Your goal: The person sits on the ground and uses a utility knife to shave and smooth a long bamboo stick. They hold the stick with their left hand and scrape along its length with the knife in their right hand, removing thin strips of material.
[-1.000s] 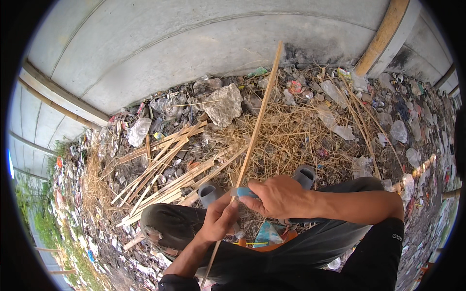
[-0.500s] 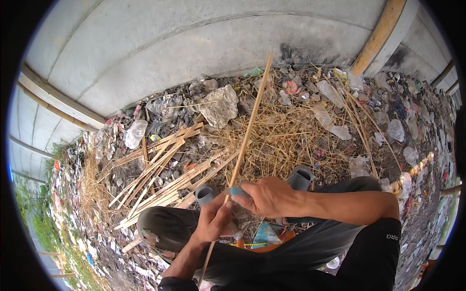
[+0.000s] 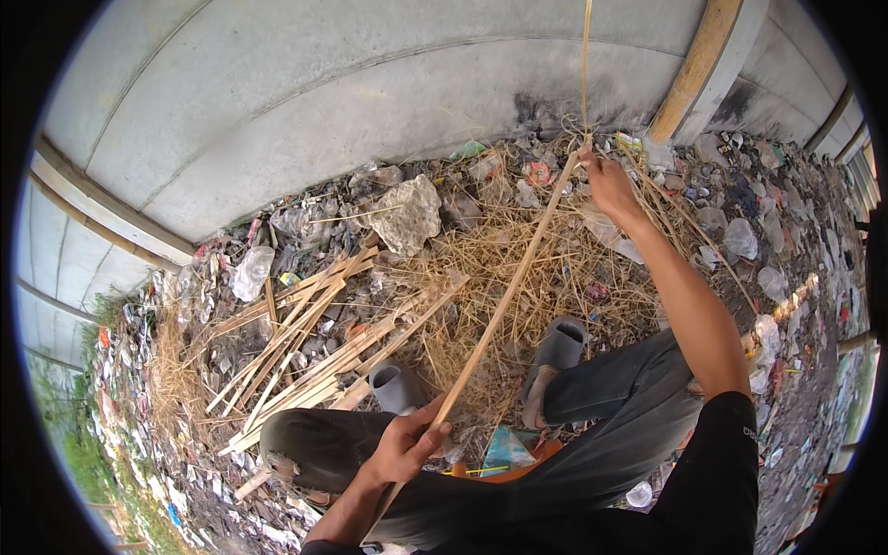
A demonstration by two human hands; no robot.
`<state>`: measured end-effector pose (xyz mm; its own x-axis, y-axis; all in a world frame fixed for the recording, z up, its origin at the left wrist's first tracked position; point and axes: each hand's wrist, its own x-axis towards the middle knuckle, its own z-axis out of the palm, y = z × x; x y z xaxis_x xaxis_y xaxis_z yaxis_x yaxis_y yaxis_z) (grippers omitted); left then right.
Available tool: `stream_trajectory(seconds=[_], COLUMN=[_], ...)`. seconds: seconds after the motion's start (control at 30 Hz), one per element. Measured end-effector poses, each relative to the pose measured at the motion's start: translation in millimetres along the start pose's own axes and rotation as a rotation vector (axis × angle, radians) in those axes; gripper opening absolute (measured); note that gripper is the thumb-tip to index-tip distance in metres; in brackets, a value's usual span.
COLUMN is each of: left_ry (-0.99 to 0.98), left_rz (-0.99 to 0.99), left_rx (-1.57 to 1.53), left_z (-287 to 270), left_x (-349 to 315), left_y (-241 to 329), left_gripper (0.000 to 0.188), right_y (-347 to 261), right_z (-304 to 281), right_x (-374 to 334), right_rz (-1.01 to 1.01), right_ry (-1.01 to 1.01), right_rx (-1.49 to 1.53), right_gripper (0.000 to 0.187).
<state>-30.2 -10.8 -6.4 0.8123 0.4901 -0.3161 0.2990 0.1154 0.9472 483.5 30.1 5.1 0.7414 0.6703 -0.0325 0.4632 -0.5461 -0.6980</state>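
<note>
A long, pale bamboo strip [image 3: 504, 310] slants from my lap toward the concrete wall. My left hand [image 3: 407, 446] is closed around its lower part, above my left thigh. With the arm stretched forward, my right hand [image 3: 609, 185] is closed at the strip's far end. Its fingers hide what they grip; no tool shows there now. From beside these fingers a thin bamboo sliver [image 3: 585, 69] rises against the wall.
Several split bamboo strips [image 3: 296, 347] lie left of my feet. Straw-like shavings [image 3: 499, 250] cover the ground ahead, near a pale rock [image 3: 404, 217]. Plastic litter is scattered around. A concrete wall [image 3: 370, 102] with a bamboo post [image 3: 698, 69] stands beyond. An orange-handled thing [image 3: 523, 472] lies between my legs.
My right hand has slid from beside my left hand to the strip's far end. The blue-and-grey tool it held is out of sight. A thin sliver now stands up there.
</note>
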Motion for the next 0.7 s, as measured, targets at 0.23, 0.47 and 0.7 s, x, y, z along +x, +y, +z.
stream_trajectory(seconds=[0.23,0.47,0.7], left_ry=[0.109,0.190,0.219], left_rz=[-0.051,0.010,0.091], left_rx=[-0.144,-0.128,0.074], left_z=[-8,0,0], left_x=[8,27,39], left_y=[8,25,17], left_gripper=[0.056,0.054,0.055], right_y=[35,-61,-78], right_z=[-44,21,68], right_x=[14,-108,-231], right_rz=[-0.097,-0.604,-0.786], right_ry=[0.120,-0.227,-0.675], right_rx=[-0.110,-0.085,-0.094], right_gripper=[0.071,0.058,0.055])
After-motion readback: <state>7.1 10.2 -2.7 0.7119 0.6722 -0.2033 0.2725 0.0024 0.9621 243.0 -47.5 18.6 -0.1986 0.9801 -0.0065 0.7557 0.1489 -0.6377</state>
